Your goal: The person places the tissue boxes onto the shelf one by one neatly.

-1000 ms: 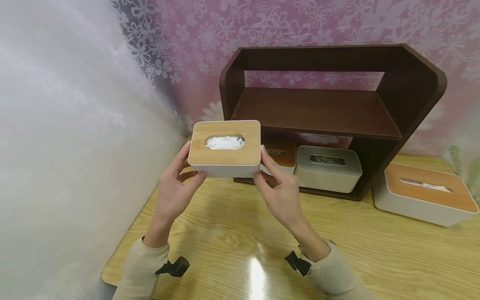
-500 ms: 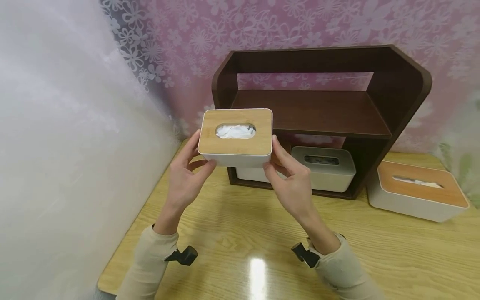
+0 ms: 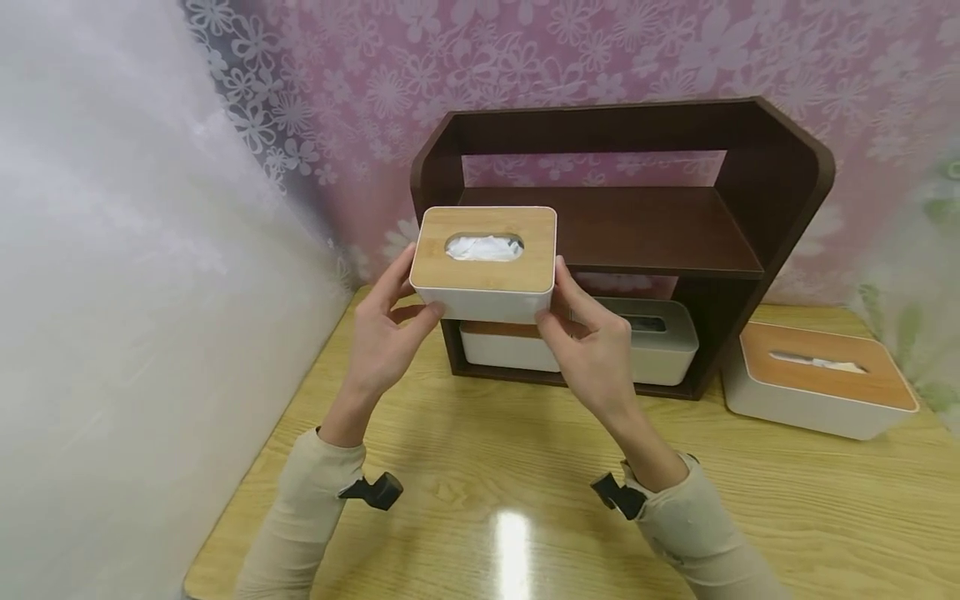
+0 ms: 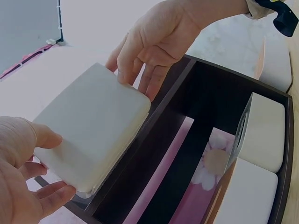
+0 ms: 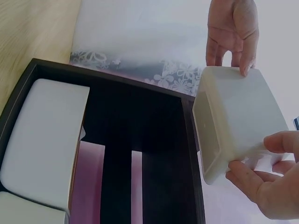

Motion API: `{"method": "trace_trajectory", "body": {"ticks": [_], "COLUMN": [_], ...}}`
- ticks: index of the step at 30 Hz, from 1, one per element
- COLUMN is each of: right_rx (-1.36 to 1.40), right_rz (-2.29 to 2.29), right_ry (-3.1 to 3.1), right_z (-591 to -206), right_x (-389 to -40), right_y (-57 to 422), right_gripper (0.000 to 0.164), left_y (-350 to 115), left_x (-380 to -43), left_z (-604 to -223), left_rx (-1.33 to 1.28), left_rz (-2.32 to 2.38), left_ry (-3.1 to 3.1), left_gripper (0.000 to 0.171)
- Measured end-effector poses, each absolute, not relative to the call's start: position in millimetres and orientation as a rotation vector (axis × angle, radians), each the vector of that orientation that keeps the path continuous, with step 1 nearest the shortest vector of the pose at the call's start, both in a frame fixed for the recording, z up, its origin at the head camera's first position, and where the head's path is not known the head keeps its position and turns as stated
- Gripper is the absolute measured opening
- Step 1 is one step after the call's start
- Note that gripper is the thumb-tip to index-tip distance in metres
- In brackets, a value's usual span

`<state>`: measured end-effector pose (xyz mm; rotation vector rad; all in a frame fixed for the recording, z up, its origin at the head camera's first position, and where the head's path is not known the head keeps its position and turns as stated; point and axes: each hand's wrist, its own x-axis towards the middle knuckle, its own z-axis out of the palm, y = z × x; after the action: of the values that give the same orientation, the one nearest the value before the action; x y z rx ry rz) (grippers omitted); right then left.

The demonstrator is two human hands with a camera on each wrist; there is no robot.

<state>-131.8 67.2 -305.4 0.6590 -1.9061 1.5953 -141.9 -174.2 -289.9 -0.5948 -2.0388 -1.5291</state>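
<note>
Both my hands hold a white tissue box with a light wooden lid, raised in front of the dark brown shelf. White tissue shows through the lid's oval slot. My left hand grips its left end, thumb on the front side. On the right end, my right hand grips it with the thumb low at the front corner. The left wrist view shows the held box's plain side between both hands. On the shelf's lower level stand a white tissue box with a brown lid and a grey-lidded one, both partly hidden.
Right of the shelf, another tissue box with an orange-brown lid stands on the light wooden table. A pale curtain-like wall runs along the left. Behind the shelf hangs a pink floral backdrop.
Both hands have carried the tissue box up and to the right, from the shelf's left edge to before its upper level. The view has shifted slightly, moving the shelf left in frame.
</note>
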Motion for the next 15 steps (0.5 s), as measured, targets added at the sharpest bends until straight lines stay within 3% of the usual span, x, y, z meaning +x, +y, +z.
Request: {"method": "trace_trajectory", "body": {"ticks": [15], "right_rx": [0.645], "right_rz": [1.625], "right_ry": [-1.923], "right_z": [-295], "right_x": [-147], "right_y": [77], "right_gripper": [0.056], "left_y": [-163], "left_x": [-160], "left_z": [-283], "left_rx": [-0.592], "left_rz": [-1.609], "left_ry": [-2.036], "left_gripper": [0.069]}}
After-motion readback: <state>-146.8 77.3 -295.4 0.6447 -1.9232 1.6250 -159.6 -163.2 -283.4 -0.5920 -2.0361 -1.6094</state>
